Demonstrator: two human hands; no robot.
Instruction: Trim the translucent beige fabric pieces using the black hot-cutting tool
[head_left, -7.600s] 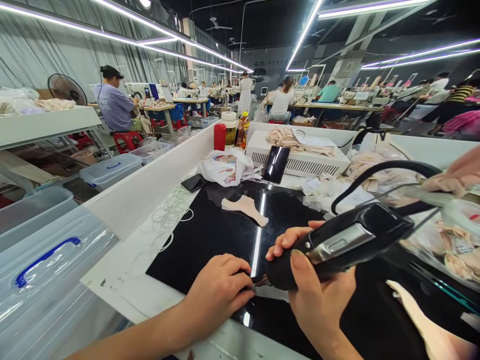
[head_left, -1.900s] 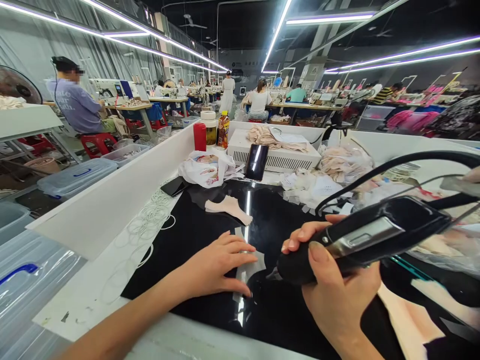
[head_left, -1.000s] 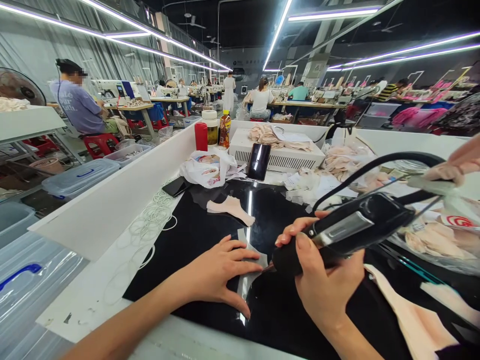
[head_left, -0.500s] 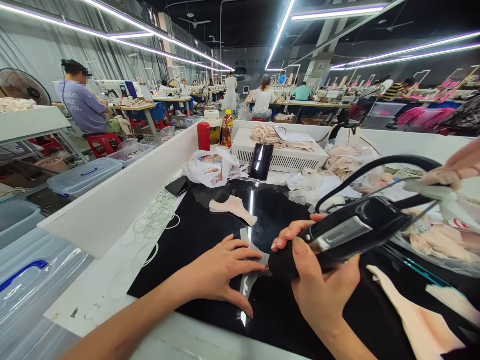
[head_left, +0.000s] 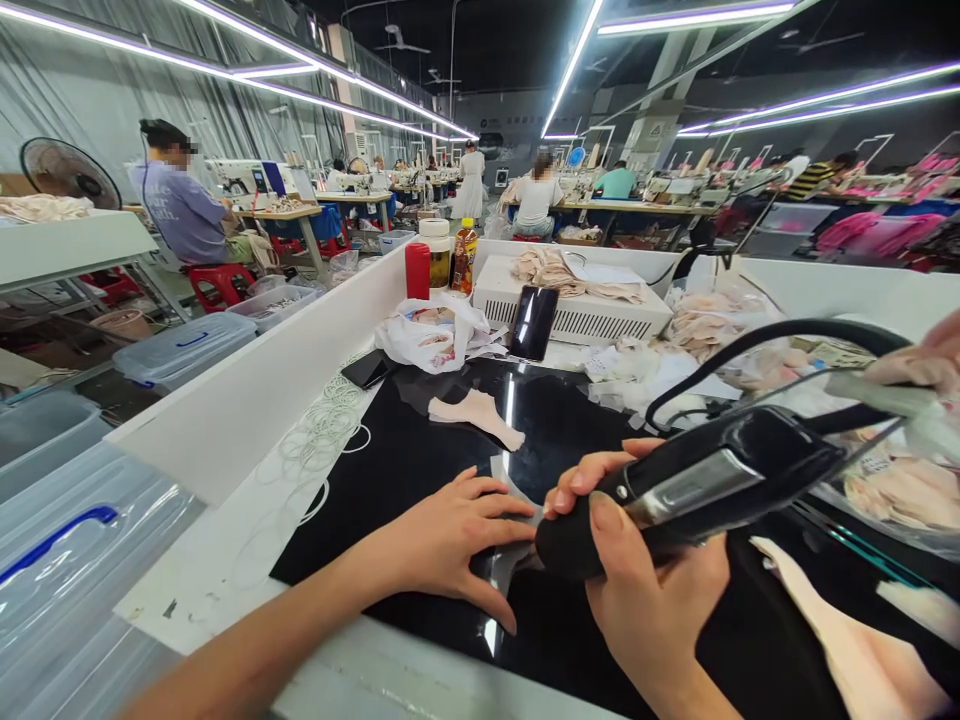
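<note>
My left hand (head_left: 476, 530) lies with fingers spread on a thin translucent strip (head_left: 504, 575), pressing it to a glossy black sheet (head_left: 405, 465). My right hand (head_left: 660, 590) is wrapped around a black corded hand tool (head_left: 712, 480) with a silver panel. The tool's rounded black end sits beside my left fingertips, over the strip; its contact with the strip is hidden. Beyond my left hand lies a beige fabric piece (head_left: 480, 415). Larger beige pieces (head_left: 851, 630) lie right of my right hand.
Another person's hand (head_left: 926, 360) holds something clear at the right edge, close to the tool's black cord (head_left: 757, 345). A phone (head_left: 534, 322) leans on a white vented box (head_left: 577, 305). White cord loops (head_left: 322, 430) lie along the left wall (head_left: 247, 400). A plastic bag (head_left: 435, 335) stands behind.
The whole view has shifted slightly, with the scene moving right. Both hands keep nearly the same places, and the tool stays in my right hand. The other person's hand has dropped a little.
</note>
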